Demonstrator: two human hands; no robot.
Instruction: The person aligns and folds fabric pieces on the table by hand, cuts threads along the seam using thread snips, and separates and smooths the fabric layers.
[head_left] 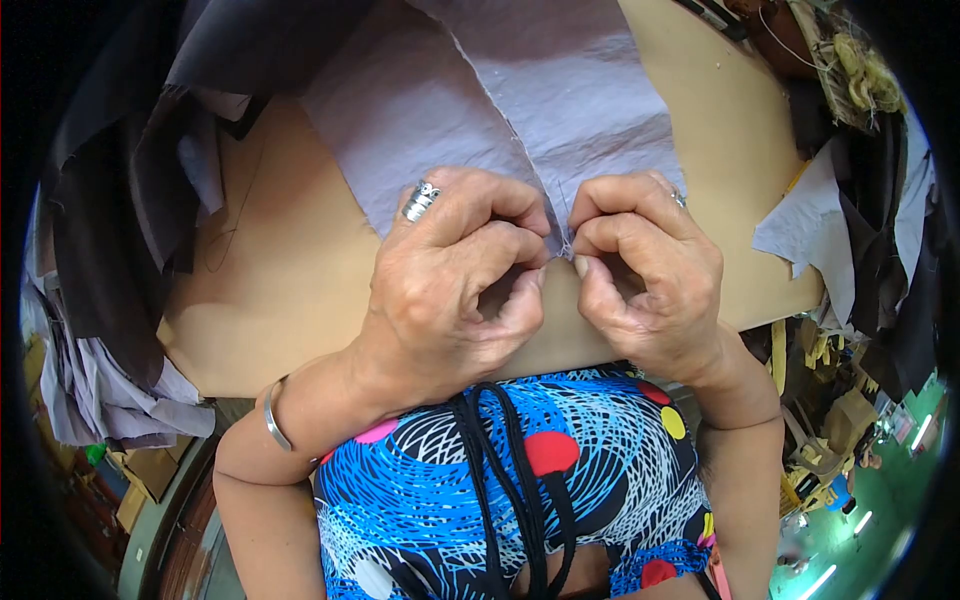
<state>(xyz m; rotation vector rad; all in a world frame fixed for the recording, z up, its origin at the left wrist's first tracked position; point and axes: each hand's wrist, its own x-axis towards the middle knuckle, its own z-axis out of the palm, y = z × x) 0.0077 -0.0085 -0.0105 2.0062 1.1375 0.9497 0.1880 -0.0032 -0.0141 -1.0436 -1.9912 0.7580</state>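
A piece of greyish-purple fabric (pixel 590 95) lies across the tan work surface, with a frayed line (pixel 490 92) down its middle and loose pale threads at the near end. My left hand (pixel 460 265) pinches the fabric at the left of that end, thumb against the bent fingers. Opposite it, close by, my right hand (pixel 650 265) pinches the right side of the same end. Fine threads (pixel 564 245) show in the narrow gap between the fingertips. The fingers hide exactly how much cloth or thread each pinch holds.
Dark brown cloth (pixel 120 230) hangs over the left side of the tan board (pixel 270 310). Light and dark scraps (pixel 810 220) drape at the right edge, with a tangle of yellowish fibre (pixel 862 75) above them. Boxes and clutter lie below on the green floor.
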